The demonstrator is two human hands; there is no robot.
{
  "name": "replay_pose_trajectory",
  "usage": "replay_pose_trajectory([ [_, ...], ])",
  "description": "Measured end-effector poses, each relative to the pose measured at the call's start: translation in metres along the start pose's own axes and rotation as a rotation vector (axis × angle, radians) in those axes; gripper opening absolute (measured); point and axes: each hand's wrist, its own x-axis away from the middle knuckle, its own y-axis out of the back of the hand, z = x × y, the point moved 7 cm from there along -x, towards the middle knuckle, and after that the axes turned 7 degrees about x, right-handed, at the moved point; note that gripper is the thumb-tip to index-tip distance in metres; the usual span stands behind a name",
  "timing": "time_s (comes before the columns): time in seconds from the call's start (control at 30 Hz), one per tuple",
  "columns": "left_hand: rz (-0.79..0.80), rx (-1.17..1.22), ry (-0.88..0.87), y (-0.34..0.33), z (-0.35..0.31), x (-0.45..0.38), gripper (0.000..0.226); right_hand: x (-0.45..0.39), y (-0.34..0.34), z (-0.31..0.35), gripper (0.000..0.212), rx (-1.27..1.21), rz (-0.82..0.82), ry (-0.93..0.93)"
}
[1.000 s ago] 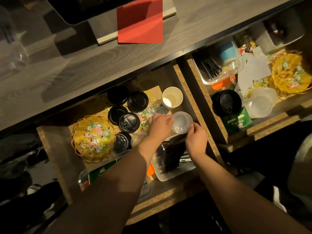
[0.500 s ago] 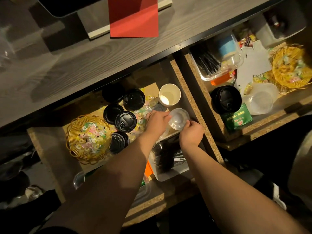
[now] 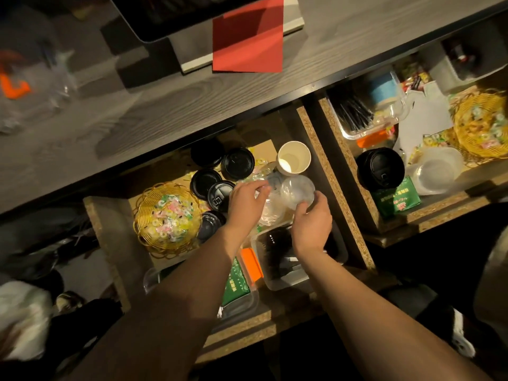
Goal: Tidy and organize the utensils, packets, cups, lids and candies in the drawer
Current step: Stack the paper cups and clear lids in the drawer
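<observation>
I'm looking at a gold woven basket of pink, yellow and green candies, glossy black lids, a white cup, an orange packet, green packets, and I'm holding a clear lid.

Open drawer. Gold wire basket of wrapped candies at 9 o'clock; loose black lids at 11; upright white paper cup at 1; clear plastic cup tilted, centre; clear utensil tray at 5.
</observation>
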Motion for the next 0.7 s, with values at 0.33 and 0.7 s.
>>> replay_pose_trajectory([
  [0.33, -0.099, 0.117, 0.128, 0.046, 0.057, 0.046, 0.022, 0.002, 0.008, 0.022, 0.027, 0.144, -0.039, 0.194],
  [0.7, 0.018, -0.115, 0.072, 0.030, 0.057, 0.034, 0.047, -0.017, -0.109, 0.096, 0.077, 0.712, 0.358, 0.851],
])
